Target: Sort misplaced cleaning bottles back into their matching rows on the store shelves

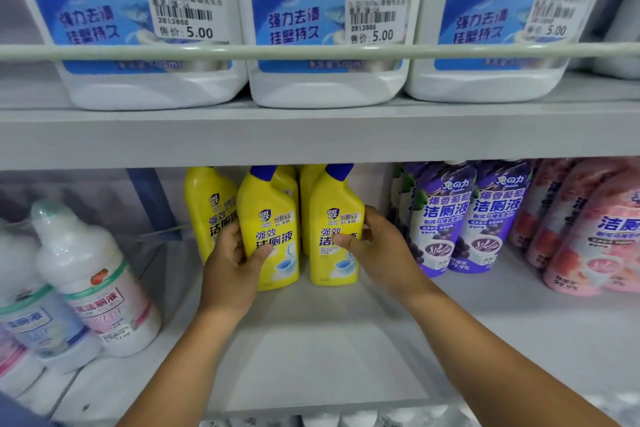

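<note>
Several yellow toilet-cleaner bottles with blue caps stand at the back of the lower shelf [322, 340]. My left hand [235, 267] grips the front left yellow bottle [273, 218] from its left side, thumb on the label. My right hand [377, 246] holds the front right yellow bottle [334, 208] from its right side, thumb across the label. Both bottles stand upright on the shelf, side by side with a small gap. More yellow bottles [204, 204] stand behind and to the left of them.
White bottles with pink and blue labels [93, 281] stand at the left. Purple bottles [450, 215] and pink bottles [588, 229] fill the right. Large white jugs with blue labels [325, 21] stand on the upper shelf behind a rail [311, 52].
</note>
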### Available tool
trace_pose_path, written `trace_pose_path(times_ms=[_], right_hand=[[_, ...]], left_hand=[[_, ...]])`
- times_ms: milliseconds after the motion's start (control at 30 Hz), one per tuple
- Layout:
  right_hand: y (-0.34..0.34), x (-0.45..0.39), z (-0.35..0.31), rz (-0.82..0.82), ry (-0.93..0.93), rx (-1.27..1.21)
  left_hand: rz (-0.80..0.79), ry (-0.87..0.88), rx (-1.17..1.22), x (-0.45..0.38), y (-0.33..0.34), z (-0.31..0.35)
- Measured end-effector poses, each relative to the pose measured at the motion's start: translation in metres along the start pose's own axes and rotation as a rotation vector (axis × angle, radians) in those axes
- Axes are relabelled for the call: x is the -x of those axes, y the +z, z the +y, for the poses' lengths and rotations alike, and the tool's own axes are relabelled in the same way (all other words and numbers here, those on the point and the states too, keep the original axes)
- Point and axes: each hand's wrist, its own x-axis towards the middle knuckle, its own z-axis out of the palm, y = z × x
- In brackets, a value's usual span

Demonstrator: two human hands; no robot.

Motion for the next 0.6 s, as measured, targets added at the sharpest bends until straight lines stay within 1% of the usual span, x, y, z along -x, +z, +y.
trace_pose_path(times_ms=[67,133,200,267,433,600], right_hand=[[0.002,-0.002,-0.002,0.007,-0.034,0.059],[0.004,-0.005,-0.002,0.048,-0.07,0.234],[0.006,-0.007,-0.001,0.09,-0.081,0.323],[0.008,-0.009,0.002,0.111,-0.091,0.328],[0.013,-0.012,0.012,0.15,-0.112,0.34],[0.012,-0.015,0.018,0.076,-0.1,0.255]], left_hand=[[-0.017,0.005,-0.03,-0.005,-0.002,-0.003],[-0.018,0.033,-0.105,-0.009,-0.003,-0.003],[0.007,0.062,-0.198,-0.012,-0.005,-0.005],[0.011,0.06,-0.234,-0.015,-0.006,-0.005],[-0.079,0.087,-0.341,-0.018,-0.005,-0.003],[-0.105,0.12,-0.48,-0.02,-0.006,-0.011]])
